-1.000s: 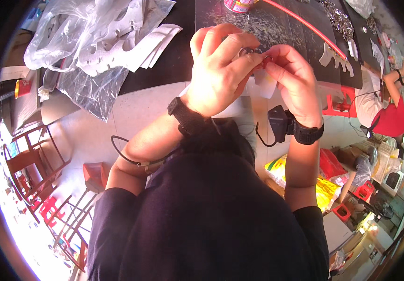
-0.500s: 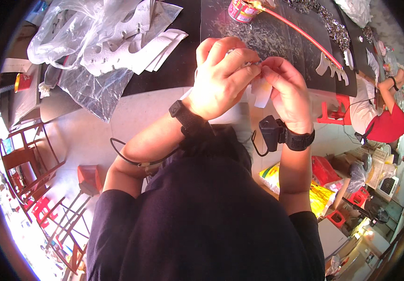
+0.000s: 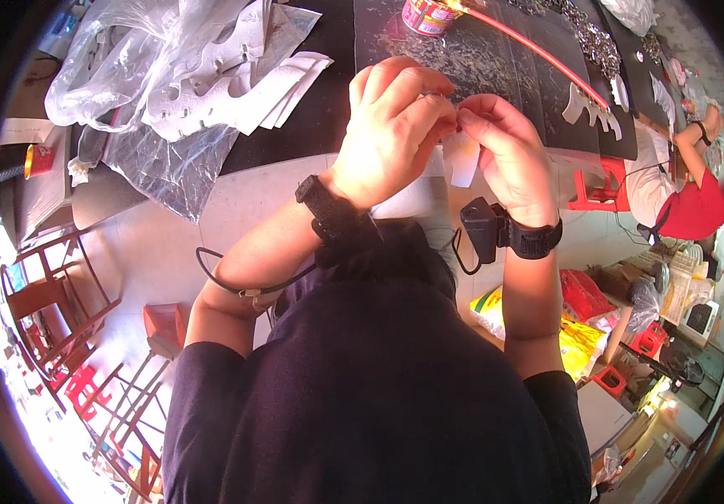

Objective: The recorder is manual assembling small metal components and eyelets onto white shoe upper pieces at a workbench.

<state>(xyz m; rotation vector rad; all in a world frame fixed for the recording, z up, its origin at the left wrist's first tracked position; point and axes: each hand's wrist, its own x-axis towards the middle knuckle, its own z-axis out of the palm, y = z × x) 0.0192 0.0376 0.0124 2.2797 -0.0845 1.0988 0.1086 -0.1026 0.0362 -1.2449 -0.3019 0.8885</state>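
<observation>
My left hand [image 3: 391, 126] and my right hand [image 3: 505, 151] meet fingertip to fingertip above the edge of a dark table [image 3: 328, 101]. Between them they pinch a small white paper piece [image 3: 461, 160], which hangs down below my right fingers. Whatever small part sits at the fingertips is hidden by my fingers. Both wrists carry black bands, and the right one bears a black device [image 3: 484, 228] with a cable.
White cut-out sheets [image 3: 236, 76] and clear plastic bags [image 3: 127, 59] lie on the table's left. A red-and-white can [image 3: 427, 15], a red rod [image 3: 538, 55] and metal bits [image 3: 589, 42] lie farther back. A person in red [image 3: 689, 206] sits right. Red stools [image 3: 76, 378] stand lower left.
Both hands stay pinched together on the white piece; they sit slightly higher toward the table now, and the view has shifted a little.
</observation>
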